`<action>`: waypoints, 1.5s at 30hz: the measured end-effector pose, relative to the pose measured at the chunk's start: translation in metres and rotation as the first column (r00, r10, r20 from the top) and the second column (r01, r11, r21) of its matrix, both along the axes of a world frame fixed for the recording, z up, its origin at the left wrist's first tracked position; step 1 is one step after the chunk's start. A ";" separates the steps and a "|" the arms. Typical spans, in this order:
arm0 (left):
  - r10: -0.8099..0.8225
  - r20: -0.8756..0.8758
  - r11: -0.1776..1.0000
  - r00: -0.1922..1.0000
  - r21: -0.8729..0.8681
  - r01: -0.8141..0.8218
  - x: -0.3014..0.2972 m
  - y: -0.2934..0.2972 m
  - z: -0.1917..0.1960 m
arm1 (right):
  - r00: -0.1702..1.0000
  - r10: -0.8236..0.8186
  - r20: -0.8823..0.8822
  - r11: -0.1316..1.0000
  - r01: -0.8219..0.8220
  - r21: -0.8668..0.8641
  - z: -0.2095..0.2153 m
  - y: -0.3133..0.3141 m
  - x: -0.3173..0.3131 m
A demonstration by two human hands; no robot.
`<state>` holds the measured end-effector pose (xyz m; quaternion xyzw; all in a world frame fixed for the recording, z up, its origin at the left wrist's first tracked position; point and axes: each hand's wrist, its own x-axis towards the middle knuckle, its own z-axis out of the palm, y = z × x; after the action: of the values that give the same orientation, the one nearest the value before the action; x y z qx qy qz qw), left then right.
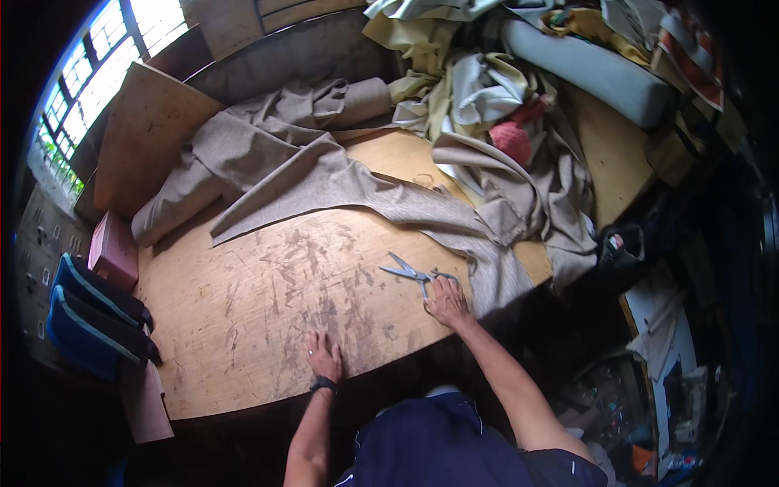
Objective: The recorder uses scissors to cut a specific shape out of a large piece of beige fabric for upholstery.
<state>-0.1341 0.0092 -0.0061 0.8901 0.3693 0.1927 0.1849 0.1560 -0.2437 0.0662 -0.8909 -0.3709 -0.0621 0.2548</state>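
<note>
head view: right hand (445, 302) rests on the handle loops of open silver metal scissors (412, 272), fingers curled loosely over them. the blades run up-left away from those fingertips along the scratched plywood tabletop (243, 308). left hand (324, 355) lies flat, fingers together, well apart, below-left. grey-brown woven cloth (324, 174) lies beyond the blades.

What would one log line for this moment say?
left hand: flat on wooden table | right hand: on scissors, blades open | grey fabric: beyond

Fabric (324, 174) grey-brown; scissors (410, 273) silver; table (243, 316) tan wood w/ dark scuffs; box (115, 249) pink; cushions (89, 312) blue; wristband (323, 384) black.
</note>
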 end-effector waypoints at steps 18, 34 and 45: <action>0.290 -0.078 0.956 0.954 -0.024 -0.293 0.046 -0.013 0.032 | 0.887 0.059 -0.458 0.998 -0.052 0.028 0.024 0.120 0.220; 0.393 -0.099 0.916 0.914 -0.047 -0.399 0.055 0.001 0.040 | 0.926 0.141 -0.350 0.989 -0.144 0.019 -0.031 0.308 0.331; 0.740 0.394 0.667 0.545 -0.325 -0.670 -0.027 0.215 0.002 | 0.453 0.248 -0.856 0.969 -0.122 0.216 0.043 0.080 0.114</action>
<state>-0.1608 0.2238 -0.0045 0.5694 0.6477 0.4460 0.2396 0.2702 -0.1633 0.1090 -0.7332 -0.2778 0.4077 0.4680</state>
